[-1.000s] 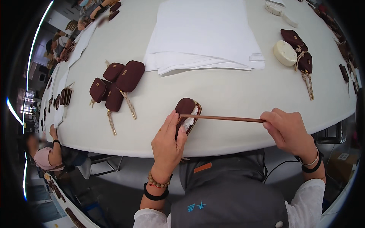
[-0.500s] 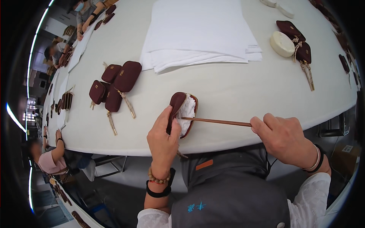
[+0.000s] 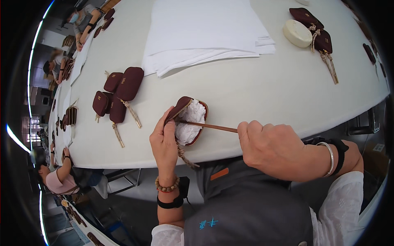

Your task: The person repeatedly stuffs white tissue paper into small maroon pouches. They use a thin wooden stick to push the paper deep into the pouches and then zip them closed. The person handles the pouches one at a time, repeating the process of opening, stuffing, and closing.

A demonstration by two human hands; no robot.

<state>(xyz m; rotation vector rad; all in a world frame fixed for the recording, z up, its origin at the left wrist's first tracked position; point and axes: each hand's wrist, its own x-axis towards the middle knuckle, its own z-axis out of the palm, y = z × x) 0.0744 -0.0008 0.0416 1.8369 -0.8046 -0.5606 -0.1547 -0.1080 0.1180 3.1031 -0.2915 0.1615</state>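
A small maroon zipped pouch (image 3: 176, 110) is unzipped near the table's front edge, with crumpled white paper (image 3: 192, 123) filling it. My left hand (image 3: 164, 133) grips the pouch's left side, thumb at the opening. A knotted beige cord hangs from its lower end. In my right hand (image 3: 269, 147) is a thin brown wooden stick (image 3: 219, 128), held in a closed grip. The stick's far tip reaches into the pouch against the paper; the very end is hard to make out.
Several closed maroon pouches (image 3: 132, 84) with tassels lie to the left. Behind is a stack of white paper sheets (image 3: 205, 33). At the far right, a round cream-coloured object (image 3: 297, 33) touches more pouches (image 3: 324, 41). Other people (image 3: 61, 176) sit along the table's left side.
Pouch and left hand have shifted slightly left, and the pouch opening faces up more. My right hand has moved left toward it, with less of the stick showing.
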